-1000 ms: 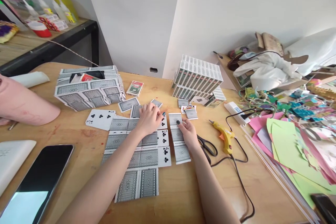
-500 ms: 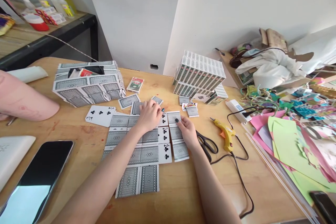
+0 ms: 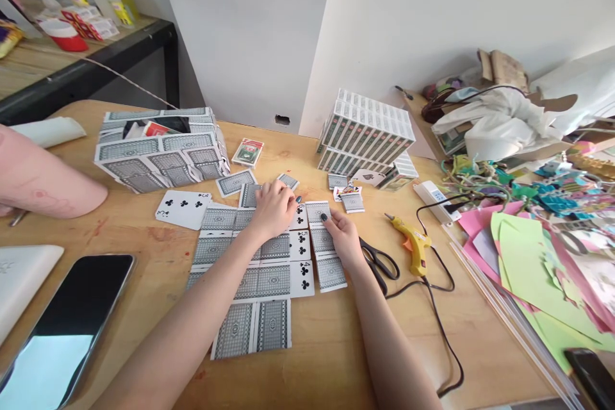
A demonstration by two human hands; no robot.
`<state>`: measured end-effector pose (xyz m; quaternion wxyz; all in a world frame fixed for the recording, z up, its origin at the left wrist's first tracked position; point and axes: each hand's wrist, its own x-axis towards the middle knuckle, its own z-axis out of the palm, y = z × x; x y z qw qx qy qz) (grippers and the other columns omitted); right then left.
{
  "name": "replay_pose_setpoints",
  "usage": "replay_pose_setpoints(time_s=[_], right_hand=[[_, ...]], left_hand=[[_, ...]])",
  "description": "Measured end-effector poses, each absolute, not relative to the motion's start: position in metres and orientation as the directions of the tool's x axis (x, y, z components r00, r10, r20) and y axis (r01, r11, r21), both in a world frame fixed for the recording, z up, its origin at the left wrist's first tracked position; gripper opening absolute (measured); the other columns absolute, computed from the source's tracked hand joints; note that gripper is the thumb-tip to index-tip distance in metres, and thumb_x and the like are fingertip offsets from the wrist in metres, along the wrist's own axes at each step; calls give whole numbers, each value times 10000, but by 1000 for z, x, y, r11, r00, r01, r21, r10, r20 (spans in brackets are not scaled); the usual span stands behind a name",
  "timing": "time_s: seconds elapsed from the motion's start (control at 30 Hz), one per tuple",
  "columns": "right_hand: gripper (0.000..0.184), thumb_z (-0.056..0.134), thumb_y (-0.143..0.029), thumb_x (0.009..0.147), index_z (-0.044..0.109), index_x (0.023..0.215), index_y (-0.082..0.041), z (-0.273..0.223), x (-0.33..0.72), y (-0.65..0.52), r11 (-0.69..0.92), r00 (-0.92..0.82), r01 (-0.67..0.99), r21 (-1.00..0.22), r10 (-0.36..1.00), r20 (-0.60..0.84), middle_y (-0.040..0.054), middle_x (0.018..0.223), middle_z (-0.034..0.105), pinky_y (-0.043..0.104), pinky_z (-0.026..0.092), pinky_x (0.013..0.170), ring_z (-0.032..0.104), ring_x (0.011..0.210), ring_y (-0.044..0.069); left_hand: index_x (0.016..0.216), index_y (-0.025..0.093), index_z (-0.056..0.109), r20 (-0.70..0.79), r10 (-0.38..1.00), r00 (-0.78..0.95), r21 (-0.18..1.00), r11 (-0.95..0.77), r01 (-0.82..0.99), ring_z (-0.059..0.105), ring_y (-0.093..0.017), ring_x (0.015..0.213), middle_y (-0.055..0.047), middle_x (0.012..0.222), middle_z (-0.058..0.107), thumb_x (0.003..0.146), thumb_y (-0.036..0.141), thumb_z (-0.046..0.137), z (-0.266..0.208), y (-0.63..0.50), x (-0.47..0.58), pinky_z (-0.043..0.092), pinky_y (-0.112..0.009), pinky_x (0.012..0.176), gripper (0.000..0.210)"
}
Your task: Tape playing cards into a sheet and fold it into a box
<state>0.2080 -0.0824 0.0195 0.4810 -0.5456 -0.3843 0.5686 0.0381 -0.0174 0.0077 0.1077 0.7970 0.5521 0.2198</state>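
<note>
My right hand (image 3: 344, 237) pinches the right edge of a strip of joined playing cards (image 3: 331, 273), its dark-nailed thumb on top. The strip lies back-side up, beside face-up club cards (image 3: 302, 278). A larger panel of patterned card backs (image 3: 217, 248) spreads to the left, partly under my left forearm. On its upper part rests my left hand (image 3: 275, 210), knuckles bent and thumb stretched toward the six of clubs. It presses from above, and most of its fingertips are hidden. Two more card backs (image 3: 273, 325) join the panel's near edge.
A card-covered box (image 3: 163, 157) stands back left, stacked card packs (image 3: 368, 125) back right. Right of my hand lie black scissors (image 3: 382, 264) and a yellow glue gun (image 3: 412, 243) with its cord. A phone (image 3: 67, 327) lies left; another person's arm (image 3: 48, 176) reaches in there.
Hardly anything differs. The whole view has shifted slightly, and both hands keep their places on the cards.
</note>
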Motion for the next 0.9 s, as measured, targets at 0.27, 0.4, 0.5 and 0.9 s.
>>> replay_pose_setpoints(time_s=[0.27, 0.4, 0.5, 0.9], right_hand=[[420, 648, -443, 694, 592, 1042, -213, 18, 209, -81, -239, 60, -111, -965, 967, -246, 17, 819, 712, 329, 512, 674, 659, 847, 238], [436, 656, -436, 695, 590, 1062, -212, 16, 209, -80, -238, 34, -116, -964, 969, -243, 15, 775, 706, 333, 507, 657, 661, 815, 242], [437, 641, -451, 708, 581, 1070, -213, 15, 209, -81, -232, 30, -85, -969, 972, -235, 21, 779, 706, 333, 506, 642, 661, 794, 241], [468, 696, -360, 682, 517, 1096, -236, 14, 205, -87, -235, -33, -53, -971, 972, -234, 3, 804, 712, 295, 516, 608, 659, 674, 188]], left_hand=[[839, 208, 577, 228, 931, 284, 430, -358, 829, 436, -271, 952, -96, 1015, 526, 852, 286, 442, 9, -18, 39, 347, -429, 803, 157], [831, 206, 574, 234, 929, 286, 417, -361, 834, 437, -271, 946, -94, 1008, 526, 857, 291, 436, 8, -18, 39, 348, -426, 797, 164], [843, 208, 576, 237, 928, 289, 416, -365, 833, 436, -273, 954, -93, 1010, 523, 858, 290, 433, 8, -18, 39, 346, -425, 795, 166], [868, 196, 598, 243, 924, 295, 386, -371, 844, 438, -276, 952, -100, 1021, 538, 868, 300, 427, 7, -18, 39, 342, -427, 785, 200]])
